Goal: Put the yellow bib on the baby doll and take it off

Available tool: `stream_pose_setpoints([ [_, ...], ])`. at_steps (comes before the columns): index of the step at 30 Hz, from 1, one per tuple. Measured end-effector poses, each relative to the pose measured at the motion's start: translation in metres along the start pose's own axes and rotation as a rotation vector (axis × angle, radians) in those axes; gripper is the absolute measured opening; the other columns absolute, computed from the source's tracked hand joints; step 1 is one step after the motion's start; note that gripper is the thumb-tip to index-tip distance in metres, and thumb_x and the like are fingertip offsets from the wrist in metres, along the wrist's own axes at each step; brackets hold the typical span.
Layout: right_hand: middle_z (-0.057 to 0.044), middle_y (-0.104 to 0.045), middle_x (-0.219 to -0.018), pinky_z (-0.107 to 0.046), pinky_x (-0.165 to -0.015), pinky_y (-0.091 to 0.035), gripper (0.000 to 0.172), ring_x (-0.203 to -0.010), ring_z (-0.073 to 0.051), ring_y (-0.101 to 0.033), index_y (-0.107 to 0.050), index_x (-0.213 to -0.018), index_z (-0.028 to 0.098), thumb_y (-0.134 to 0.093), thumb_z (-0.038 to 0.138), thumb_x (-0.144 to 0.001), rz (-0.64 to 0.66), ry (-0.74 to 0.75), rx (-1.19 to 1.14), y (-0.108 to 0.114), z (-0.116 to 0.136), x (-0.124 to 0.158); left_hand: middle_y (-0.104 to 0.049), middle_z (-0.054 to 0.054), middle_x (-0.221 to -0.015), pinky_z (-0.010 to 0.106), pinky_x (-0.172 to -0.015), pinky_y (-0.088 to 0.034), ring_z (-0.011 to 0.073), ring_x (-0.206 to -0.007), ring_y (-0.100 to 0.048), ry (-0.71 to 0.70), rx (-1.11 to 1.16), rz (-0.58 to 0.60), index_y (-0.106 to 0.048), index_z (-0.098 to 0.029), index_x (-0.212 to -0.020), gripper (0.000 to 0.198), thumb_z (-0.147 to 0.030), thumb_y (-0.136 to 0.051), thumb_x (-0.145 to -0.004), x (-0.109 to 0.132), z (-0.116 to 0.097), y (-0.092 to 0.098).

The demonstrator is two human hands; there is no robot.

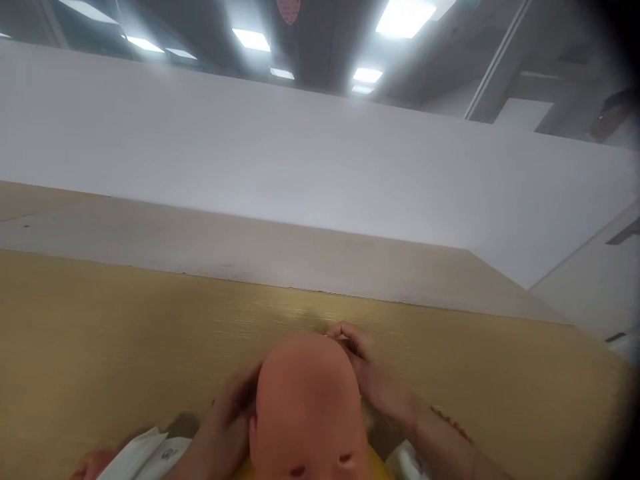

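A bald, pinkish-orange mannequin head [310, 393] stands close in front of me at the bottom middle, with an ear on its left side and two eye slits low down. My left hand [237, 400] lies round the left side of this head, its fingertips hidden behind it. At the upper right of the head, my right hand [354, 350] has curled fingers, thumb and forefinger close together by a tiny orange bit [327, 335] that is too small to name. Something yellow [244, 471] shows beneath the head.
The wooden table [125, 320] spreads out around the head. A pale strip [260, 243] and a white partition [300, 160] run behind it. White fabric-like pieces [145, 457] lie at the lower left, and a beaded bracelet [450, 423] circles my right forearm.
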State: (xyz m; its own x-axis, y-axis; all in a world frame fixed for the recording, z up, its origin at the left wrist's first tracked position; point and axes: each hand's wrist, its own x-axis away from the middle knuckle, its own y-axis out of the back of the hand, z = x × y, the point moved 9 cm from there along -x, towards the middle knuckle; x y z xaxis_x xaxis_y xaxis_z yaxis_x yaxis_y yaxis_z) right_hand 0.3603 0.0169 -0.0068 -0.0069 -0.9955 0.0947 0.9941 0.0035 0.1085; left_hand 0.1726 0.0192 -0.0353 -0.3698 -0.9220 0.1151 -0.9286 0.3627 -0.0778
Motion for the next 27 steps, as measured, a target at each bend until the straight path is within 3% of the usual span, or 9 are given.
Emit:
stream_pose_setpoints([
  [5,0.007,-0.042,-0.056,-0.019,-0.041,-0.025,0.02,-0.045,-0.006,-0.035,-0.047,-0.081,0.019,-0.049,0.039,-0.086,0.032,-0.072,0.021,0.003,-0.009,-0.004,-0.066,0.002,-0.13,0.036,-0.1,-0.051,0.0253,-0.118,-0.062,-0.084,-0.197,0.047,-0.057,-0.027,-0.136,0.061,-0.008,-0.05,-0.078,-0.007,0.007,0.003],
  [10,0.006,-0.042,-0.057,-0.019,-0.041,-0.026,0.025,-0.047,-0.007,-0.034,-0.05,-0.085,0.019,-0.048,0.044,-0.087,-0.005,-0.076,-0.012,0.004,-0.009,-0.004,-0.056,0.0,-0.142,0.037,-0.109,-0.044,0.0253,-0.13,-0.053,-0.173,-0.254,0.053,-0.053,-0.028,-0.139,0.055,-0.015,-0.051,-0.086,-0.007,0.008,0.006],
  [13,0.004,-0.046,-0.063,-0.02,-0.046,-0.03,0.028,-0.053,-0.008,-0.037,-0.053,-0.084,0.018,-0.051,0.046,-0.086,-0.059,-0.001,-0.007,0.008,-0.001,-0.004,-0.053,0.003,-0.145,0.038,-0.113,-0.04,0.0257,-0.134,-0.048,-0.204,-0.26,0.062,-0.052,-0.025,-0.14,0.053,-0.017,-0.049,-0.088,-0.009,0.008,0.006],
  [20,0.0,-0.053,-0.072,-0.023,-0.056,-0.035,0.028,-0.065,-0.011,-0.044,-0.056,-0.082,0.017,-0.05,0.043,-0.086,-0.119,0.113,0.096,0.015,-0.005,-0.012,-0.063,0.005,-0.134,0.039,-0.107,-0.045,0.0242,-0.121,-0.059,-0.146,-0.344,0.15,-0.051,-0.02,-0.141,0.059,-0.01,-0.046,-0.083,-0.015,0.0,0.001],
  [27,0.001,-0.052,-0.069,-0.023,-0.056,-0.035,0.018,-0.062,-0.011,-0.045,-0.054,-0.08,0.017,-0.045,0.032,-0.086,-0.115,0.041,0.161,0.018,-0.024,-0.021,-0.069,0.003,-0.123,0.034,-0.1,-0.048,0.0222,-0.115,-0.063,-0.089,-0.292,0.271,-0.057,-0.021,-0.135,0.067,-0.003,-0.041,-0.073,-0.021,-0.006,-0.011],
])
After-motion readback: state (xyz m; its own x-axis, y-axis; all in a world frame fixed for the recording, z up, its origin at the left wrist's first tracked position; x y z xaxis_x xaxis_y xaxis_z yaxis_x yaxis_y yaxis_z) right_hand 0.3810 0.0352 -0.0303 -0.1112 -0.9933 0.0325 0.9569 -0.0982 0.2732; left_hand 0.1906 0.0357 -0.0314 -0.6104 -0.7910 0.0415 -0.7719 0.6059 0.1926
